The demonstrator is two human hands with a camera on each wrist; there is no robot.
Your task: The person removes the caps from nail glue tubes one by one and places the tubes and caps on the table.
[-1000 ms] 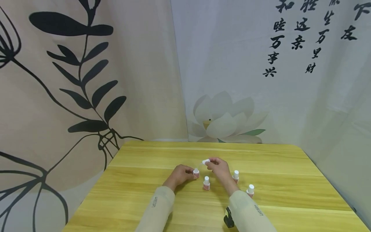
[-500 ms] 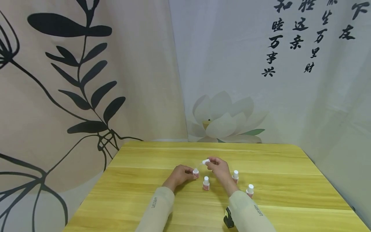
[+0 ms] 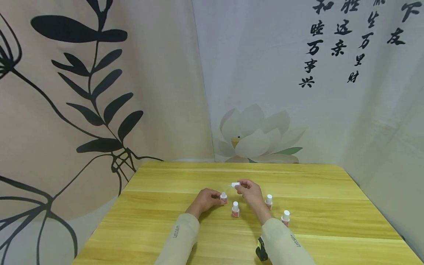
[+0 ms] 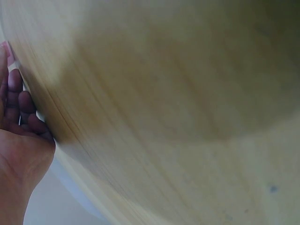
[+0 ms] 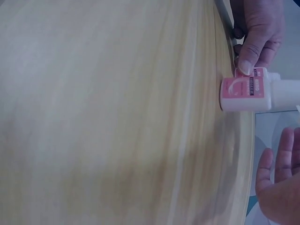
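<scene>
My left hand (image 3: 205,200) holds a small white bottle (image 3: 223,198) with a pink-red label upright on the table, its narrow neck uncapped. In the right wrist view the left thumb (image 5: 248,58) lies against that bottle, partly hidden behind a capped one (image 5: 246,93). My right hand (image 3: 251,192) pinches a white cap (image 3: 235,184) in the air, up and to the right of the uncapped bottle. A thin pale tip points left from the cap. In the left wrist view, the left hand (image 4: 23,150) shows at the edge, fingers curled.
Capped bottles of the same kind stand on the wooden table (image 3: 149,228): one between the forearms (image 3: 235,209), another by the right wrist (image 3: 269,201), a third beside the right sleeve (image 3: 285,217). A black object (image 3: 261,250) shows beside the right sleeve. A printed curtain (image 3: 165,92) hangs behind.
The cap in my right hand has turned slightly, so its tip now lies more level. The left hand and the bottles stay in place; the head view has shifted a little.
</scene>
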